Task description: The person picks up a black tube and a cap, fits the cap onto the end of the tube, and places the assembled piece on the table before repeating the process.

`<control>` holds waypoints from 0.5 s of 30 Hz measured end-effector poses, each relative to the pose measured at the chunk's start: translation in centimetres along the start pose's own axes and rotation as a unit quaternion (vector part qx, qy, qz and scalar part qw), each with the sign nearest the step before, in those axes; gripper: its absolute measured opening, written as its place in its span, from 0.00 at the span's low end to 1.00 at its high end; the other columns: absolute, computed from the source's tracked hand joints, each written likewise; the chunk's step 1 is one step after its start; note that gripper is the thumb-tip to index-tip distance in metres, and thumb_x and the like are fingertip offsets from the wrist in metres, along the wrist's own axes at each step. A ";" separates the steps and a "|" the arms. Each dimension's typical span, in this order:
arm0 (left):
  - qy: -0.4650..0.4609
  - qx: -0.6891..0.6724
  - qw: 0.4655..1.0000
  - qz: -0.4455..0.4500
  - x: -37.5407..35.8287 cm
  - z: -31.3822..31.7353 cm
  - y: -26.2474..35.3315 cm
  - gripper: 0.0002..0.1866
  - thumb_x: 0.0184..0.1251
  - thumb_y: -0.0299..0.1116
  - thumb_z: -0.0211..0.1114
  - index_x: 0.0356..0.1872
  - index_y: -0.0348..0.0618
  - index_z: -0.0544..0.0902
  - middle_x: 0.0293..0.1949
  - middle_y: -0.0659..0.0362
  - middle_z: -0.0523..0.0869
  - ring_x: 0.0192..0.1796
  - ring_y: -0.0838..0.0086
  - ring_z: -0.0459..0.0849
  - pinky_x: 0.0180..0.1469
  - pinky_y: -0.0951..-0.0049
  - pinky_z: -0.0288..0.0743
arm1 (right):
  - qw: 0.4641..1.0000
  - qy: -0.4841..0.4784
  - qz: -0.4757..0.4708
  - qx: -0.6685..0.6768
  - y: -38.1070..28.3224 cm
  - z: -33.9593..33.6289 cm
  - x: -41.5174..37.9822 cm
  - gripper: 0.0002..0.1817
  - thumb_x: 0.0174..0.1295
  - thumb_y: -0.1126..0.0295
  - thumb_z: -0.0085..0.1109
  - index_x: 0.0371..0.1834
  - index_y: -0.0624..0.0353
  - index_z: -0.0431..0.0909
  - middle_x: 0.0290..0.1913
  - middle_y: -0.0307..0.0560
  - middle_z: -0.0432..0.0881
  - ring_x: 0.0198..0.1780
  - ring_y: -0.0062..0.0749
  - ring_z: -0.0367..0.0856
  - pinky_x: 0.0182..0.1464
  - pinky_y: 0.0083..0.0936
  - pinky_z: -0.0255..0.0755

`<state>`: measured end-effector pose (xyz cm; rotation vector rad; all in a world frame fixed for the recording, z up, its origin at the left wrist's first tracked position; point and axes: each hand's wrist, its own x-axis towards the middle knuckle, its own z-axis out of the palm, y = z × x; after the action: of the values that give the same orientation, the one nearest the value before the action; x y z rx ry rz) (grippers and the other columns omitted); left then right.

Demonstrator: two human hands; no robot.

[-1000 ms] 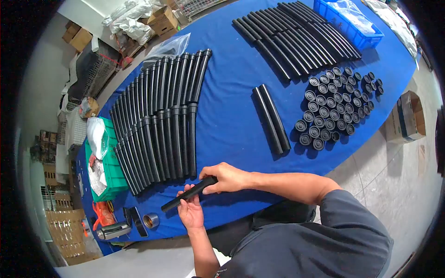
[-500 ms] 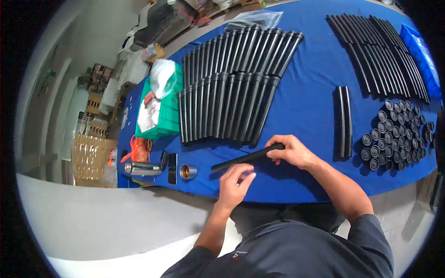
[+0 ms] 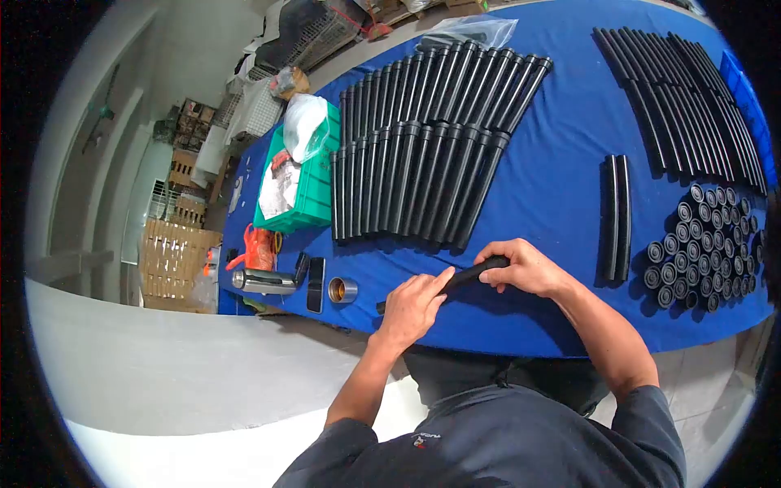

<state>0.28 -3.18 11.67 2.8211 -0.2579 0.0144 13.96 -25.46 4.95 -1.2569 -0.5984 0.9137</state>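
A black tube (image 3: pixel 465 278) lies across both hands near the front edge of the table. My left hand (image 3: pixel 412 309) is closed over its left part, with the fingers laid across the top. A short stub of the tube shows to the left of that hand. At the right end, my right hand (image 3: pixel 525 270) grips the tube between thumb and fingers, covering most of the end. Whether a cap sits on that end is hard to make out. Behind the hands lie two rows of black tubes with collared ends (image 3: pixel 399 183).
Two plain tubes (image 3: pixel 616 218) lie right of my hands, beside a cluster of round black caps (image 3: pixel 708 244). More plain tubes (image 3: pixel 671 106) and a blue bin (image 3: pixel 736 85) are far right. Leftward are a green crate (image 3: pixel 313 195), metal cup (image 3: pixel 342 290), phone (image 3: pixel 316 285) and steel flask (image 3: pixel 264 281).
My left hand has moved up from beside the tube and closed over it. My right hand keeps its hold on the right end. The view has shifted slightly.
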 end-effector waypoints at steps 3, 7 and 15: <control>0.010 -0.024 0.999 -0.018 0.1 -0.4 0.2 0.26 0.63 0.28 0.70 0.64 0.46 0.81 0.43 0.51 0.84 0.46 0.56 0.85 0.50 0.61 0.80 | 1.000 0.002 -0.011 0.027 0.3 -0.3 0.1 0.24 0.64 0.69 0.71 0.62 0.65 0.76 0.45 0.47 0.84 0.39 0.26 0.84 0.37 0.24 0.81; 0.086 -0.045 0.994 -0.059 3.0 -2.4 -1.1 0.24 0.61 0.30 0.72 0.60 0.39 0.83 0.46 0.50 0.82 0.46 0.57 0.85 0.53 0.64 0.79 | 0.991 0.071 -0.014 0.110 -0.7 -0.7 0.2 0.42 0.64 0.61 0.72 0.77 0.62 0.59 0.61 0.54 0.76 0.53 0.36 0.82 0.43 0.30 0.84; 0.136 0.163 0.977 -0.030 15.5 -3.7 -7.0 0.31 0.67 0.41 0.63 0.68 0.36 0.75 0.46 0.42 0.85 0.45 0.45 0.86 0.47 0.51 0.82 | 0.995 0.055 -0.005 0.078 0.1 -0.7 0.3 0.39 0.67 0.59 0.70 0.74 0.67 0.63 0.46 0.48 0.83 0.44 0.29 0.83 0.40 0.26 0.81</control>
<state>16.87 1.74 13.71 3.1001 -0.1139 0.4682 14.68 -25.58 4.69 -1.1552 -0.4382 0.8608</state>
